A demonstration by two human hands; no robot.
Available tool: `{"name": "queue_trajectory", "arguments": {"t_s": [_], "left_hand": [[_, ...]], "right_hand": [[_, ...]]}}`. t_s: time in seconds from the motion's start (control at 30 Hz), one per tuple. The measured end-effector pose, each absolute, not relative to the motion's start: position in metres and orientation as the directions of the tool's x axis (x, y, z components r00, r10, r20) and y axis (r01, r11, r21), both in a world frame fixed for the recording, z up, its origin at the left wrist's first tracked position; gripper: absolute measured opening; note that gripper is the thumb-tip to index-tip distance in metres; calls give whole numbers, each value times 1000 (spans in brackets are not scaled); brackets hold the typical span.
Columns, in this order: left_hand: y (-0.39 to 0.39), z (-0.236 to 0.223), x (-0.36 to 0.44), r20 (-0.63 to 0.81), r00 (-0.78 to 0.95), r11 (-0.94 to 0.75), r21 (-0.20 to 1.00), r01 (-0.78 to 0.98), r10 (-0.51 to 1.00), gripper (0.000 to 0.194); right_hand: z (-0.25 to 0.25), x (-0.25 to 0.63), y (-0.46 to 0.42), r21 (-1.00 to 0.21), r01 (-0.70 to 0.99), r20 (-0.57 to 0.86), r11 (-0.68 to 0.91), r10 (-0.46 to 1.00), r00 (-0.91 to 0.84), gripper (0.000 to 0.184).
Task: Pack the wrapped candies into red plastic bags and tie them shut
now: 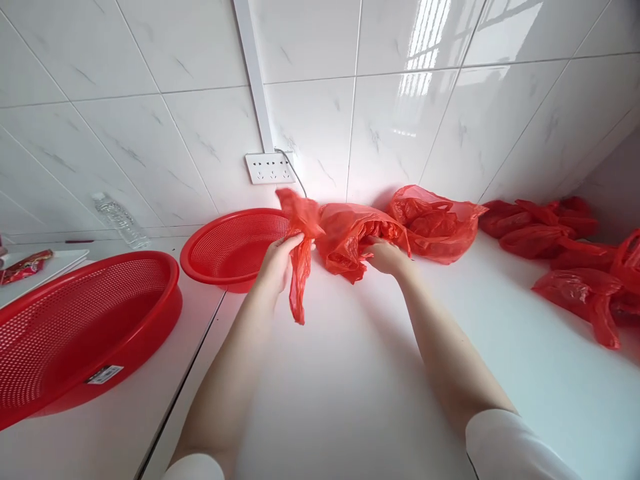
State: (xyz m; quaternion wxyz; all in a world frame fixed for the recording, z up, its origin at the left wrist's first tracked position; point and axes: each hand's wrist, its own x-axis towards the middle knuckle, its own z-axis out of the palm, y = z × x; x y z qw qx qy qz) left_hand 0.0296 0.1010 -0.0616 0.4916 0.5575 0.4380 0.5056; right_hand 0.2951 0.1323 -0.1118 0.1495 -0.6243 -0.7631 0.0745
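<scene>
My left hand (280, 263) is closed on a thin red plastic bag (300, 273), crumpled, with one end sticking up and a long strip hanging down. Beside it my right hand (390, 257) reaches into the mouth of a second red plastic bag (343, 233), its fingers closed on the plastic and partly hidden by the folds. This second bag lies on the white table (345, 373) against the wall and has more crumpled red plastic inside. Just right of it sits another full red bag (433, 223).
A red perforated basket (235, 253) stands behind my left hand, a larger one (100, 333) at left. Several red bags (575, 287) lie at right. A clear plastic bottle (120, 220), a white tray (55, 263) with a red packet (25, 267) and a wall socket (270, 169) are at the back.
</scene>
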Motion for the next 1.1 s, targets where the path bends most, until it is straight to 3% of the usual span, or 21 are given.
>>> {"name": "queue_trajectory", "arguments": {"t_s": [0.1, 0.23, 0.33, 0.37, 0.43, 0.5, 0.67, 0.8, 0.87, 0.97, 1.0, 1.1], "left_hand": [[93, -50, 18, 23, 262, 22, 985, -169, 965, 29], [86, -46, 19, 42, 262, -30, 998, -50, 964, 32], [76, -42, 27, 73, 234, -100, 989, 107, 970, 32], [71, -38, 29, 83, 237, -124, 979, 161, 968, 33], [62, -30, 29, 96, 271, -169, 951, 261, 958, 36], [55, -19, 23, 73, 331, -200, 908, 368, 941, 38], [56, -3, -15, -118, 415, -212, 716, 665, 902, 42], [61, -3, -34, -278, 377, -155, 587, 795, 884, 45], [56, -5, -30, -151, 346, -214, 544, 811, 926, 45], [40, -7, -5, 308, 303, -425, 506, 751, 902, 44], [35, -9, 6, 413, 316, -503, 504, 702, 854, 33], [22, -19, 37, 423, 499, -652, 549, 523, 757, 17]], "right_hand": [[-90, 291, 119, -396, 897, 235, 196, 966, -108, 33], [-57, 269, 85, -640, 541, 493, 546, 832, -257, 51], [-46, 246, 64, -569, 354, 607, 742, 669, -429, 89], [-46, 239, 62, -534, 362, 628, 764, 645, -436, 85], [-48, 231, 62, -496, 425, 672, 757, 645, -365, 51], [-49, 232, 67, -549, 482, 682, 682, 700, -214, 22], [-40, 264, 71, -815, 429, 491, 390, 858, 153, 27], [-31, 281, 65, -886, 358, 396, 293, 881, 258, 12], [-30, 280, 62, -892, 376, 362, 253, 897, 254, 14], [-31, 269, 60, -879, 421, 324, 224, 928, 182, 17], [-32, 263, 60, -871, 439, 312, 220, 938, 150, 16], [-35, 250, 59, -872, 451, 250, 192, 966, 70, 17]]}}
